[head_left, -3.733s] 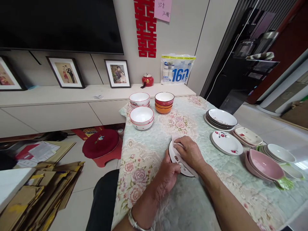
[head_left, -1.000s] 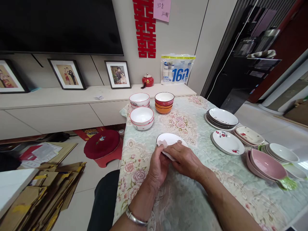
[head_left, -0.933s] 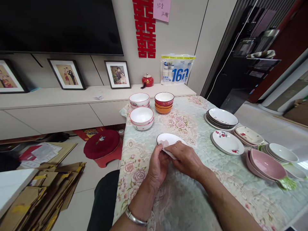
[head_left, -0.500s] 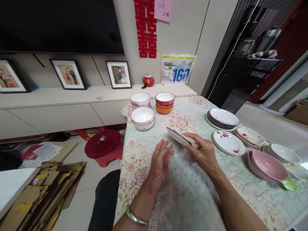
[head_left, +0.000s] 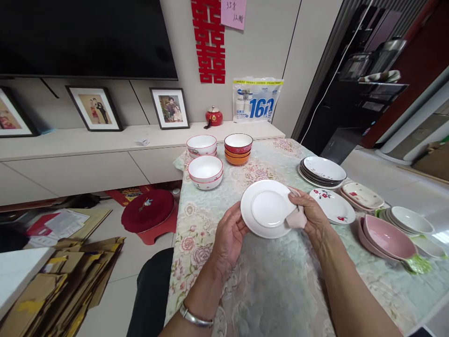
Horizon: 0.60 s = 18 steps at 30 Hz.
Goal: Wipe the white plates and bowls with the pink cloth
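Observation:
A small white plate (head_left: 270, 208) is held up over the table, its underside with the round foot ring facing me. My left hand (head_left: 229, 234) grips the plate's left rim, its fingertips partly behind it. My right hand (head_left: 310, 210) holds the right rim and has a folded pale pink cloth (head_left: 296, 218) pressed against the plate's underside. Just right of that hand lies a stack of white plates with red flowers (head_left: 333, 206). Beyond the held plate stand white bowls with red rims (head_left: 205, 171).
A flowered cloth covers the table (head_left: 273, 285). Red and orange bowls (head_left: 238, 150) stand at the back. Along the right are dark-rimmed plates (head_left: 324, 169), squarish dishes (head_left: 363, 195), pink bowls (head_left: 389, 238) and white bowls (head_left: 412, 220). A red stool (head_left: 149, 210) stands left.
The plate has turned from edge-on to show its underside. My left hand, open and apart from it before, has come to its left rim. The pink cloth now shows against the plate.

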### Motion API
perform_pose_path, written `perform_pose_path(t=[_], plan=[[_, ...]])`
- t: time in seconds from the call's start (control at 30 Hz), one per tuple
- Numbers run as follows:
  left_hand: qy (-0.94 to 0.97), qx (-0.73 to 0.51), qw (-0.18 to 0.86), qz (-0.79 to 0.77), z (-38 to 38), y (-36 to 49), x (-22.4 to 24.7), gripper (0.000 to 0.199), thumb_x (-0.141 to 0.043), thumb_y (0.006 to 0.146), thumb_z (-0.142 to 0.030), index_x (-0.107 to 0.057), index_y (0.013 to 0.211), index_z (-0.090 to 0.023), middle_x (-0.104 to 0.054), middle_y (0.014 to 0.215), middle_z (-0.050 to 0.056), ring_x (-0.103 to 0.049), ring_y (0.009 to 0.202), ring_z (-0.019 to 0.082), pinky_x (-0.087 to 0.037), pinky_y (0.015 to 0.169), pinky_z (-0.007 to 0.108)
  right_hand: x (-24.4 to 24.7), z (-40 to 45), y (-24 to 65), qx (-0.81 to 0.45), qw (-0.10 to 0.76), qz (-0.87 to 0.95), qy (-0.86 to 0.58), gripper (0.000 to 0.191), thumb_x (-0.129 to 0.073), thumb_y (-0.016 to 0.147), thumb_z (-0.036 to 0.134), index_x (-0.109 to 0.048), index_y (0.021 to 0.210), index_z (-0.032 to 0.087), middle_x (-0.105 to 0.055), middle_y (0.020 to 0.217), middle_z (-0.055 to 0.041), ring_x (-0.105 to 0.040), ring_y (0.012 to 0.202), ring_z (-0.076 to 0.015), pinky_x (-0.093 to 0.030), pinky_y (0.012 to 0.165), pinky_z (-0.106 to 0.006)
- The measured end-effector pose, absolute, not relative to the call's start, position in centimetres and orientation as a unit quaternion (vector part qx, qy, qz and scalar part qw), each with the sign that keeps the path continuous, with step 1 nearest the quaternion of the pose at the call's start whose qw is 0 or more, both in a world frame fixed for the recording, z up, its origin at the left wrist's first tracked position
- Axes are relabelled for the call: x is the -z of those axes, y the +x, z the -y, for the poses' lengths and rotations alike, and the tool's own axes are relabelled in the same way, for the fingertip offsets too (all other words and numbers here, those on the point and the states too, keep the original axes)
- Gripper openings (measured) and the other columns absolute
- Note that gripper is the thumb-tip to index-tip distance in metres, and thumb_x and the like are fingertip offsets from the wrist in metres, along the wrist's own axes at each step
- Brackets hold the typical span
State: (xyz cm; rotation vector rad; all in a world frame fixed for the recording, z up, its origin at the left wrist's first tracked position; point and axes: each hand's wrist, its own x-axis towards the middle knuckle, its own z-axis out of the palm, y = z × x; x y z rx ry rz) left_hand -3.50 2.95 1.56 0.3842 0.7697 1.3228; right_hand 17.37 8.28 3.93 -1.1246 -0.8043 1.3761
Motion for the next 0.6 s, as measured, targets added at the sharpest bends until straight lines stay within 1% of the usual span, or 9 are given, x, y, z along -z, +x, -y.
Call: perform_pose_path(t=[0.07,0.2,0.27,0.4,0.5,0.57,0.6], plan=[[0.192,-0.586,0.717,-0.324,-2.8,-3.5,-1.7,0.043,-0.070,0.072,-0.024,-0.065,0.114,-0.015,-0.072,0.103,0.009,-0.066,0.085,0.018,-0.049,0.075,0.029,-3.7,-8.3,17.4,-0.610,0.536,0.345,-0.471,0.047,-0.082,0.053,0.026,-0.070,0.097,0.017,-0.076,0.088,-0.0080,-0.070,0.072,-0.0250,-0.056,0.067,-0.036],[0.200,-0.571,0.736,-0.305,-2.3,-3.1,-1.8,0.048,-0.075,0.063,-0.017,-0.067,0.111,-0.015,-0.073,0.102,0.008,-0.065,0.091,0.022,-0.047,0.080,0.030,-3.8,-8.1,16.9,-0.639,0.503,0.335,-0.476,0.045,-0.083,0.054,0.025,-0.070,0.097,0.018,-0.076,0.087,-0.0061,-0.069,0.069,-0.0213,-0.055,0.065,-0.032],[0.195,-0.561,0.745,-0.306,-2.1,-2.7,-1.7,0.051,-0.077,0.062,-0.017,-0.066,0.113,-0.016,-0.073,0.102,0.008,-0.065,0.093,0.023,-0.047,0.084,0.032,-3.8,-8.0,16.7,-0.624,0.502,0.332,-0.499,0.045,-0.084,0.053,0.026,-0.070,0.095,0.017,-0.075,0.083,-0.0055,-0.068,0.065,-0.0203,-0.054,0.062,-0.031],[0.181,-0.556,0.743,-0.326,-1.9,-2.3,-1.5,0.052,-0.079,0.060,-0.018,-0.066,0.111,-0.016,-0.073,0.101,0.009,-0.064,0.095,0.024,-0.046,0.086,0.033,-3.0,-8.3,16.3,-0.576,0.517,0.329,-0.541,0.052,-0.085,0.049,0.027,-0.068,0.096,0.017,-0.073,0.075,-0.0029,-0.065,0.060,-0.0180,-0.052,0.058,-0.030],[0.171,-0.557,0.737,-0.344,-1.9,-2.2,-1.5,0.051,-0.080,0.058,-0.018,-0.068,0.107,-0.016,-0.074,0.099,0.009,-0.064,0.096,0.024,-0.045,0.085,0.033,-2.1,-8.6,16.4,-0.487,0.524,0.386,-0.582,0.052,-0.083,0.053,0.034,-0.067,0.099,0.017,-0.071,0.074,-0.0012,-0.062,0.060,-0.0169,-0.049,0.057,-0.029],[0.168,-0.556,0.733,-0.355,-1.9,-2.2,-1.5,0.050,-0.080,0.057,-0.018,-0.068,0.106,-0.016,-0.074,0.098,0.009,-0.064,0.096,0.025,-0.045,0.085,0.033,-1.8,-8.6,16.6,-0.376,0.523,0.455,-0.615,0.046,-0.076,0.063,0.041,-0.068,0.101,0.018,-0.070,0.080,-0.0023,-0.062,0.065,-0.0183,-0.048,0.062,-0.031],[0.169,-0.557,0.730,-0.358,-1.9,-2.2,-1.4,0.050,-0.079,0.057,-0.017,-0.068,0.106,-0.016,-0.074,0.098,0.009,-0.064,0.096,0.025,-0.045,0.086,0.034,-1.8,-8.6,16.7,-0.303,0.518,0.497,-0.627,0.042,-0.071,0.068,0.042,-0.068,0.102,0.018,-0.070,0.084,-0.0035,-0.062,0.071,-0.0197,-0.048,0.066,-0.032]])
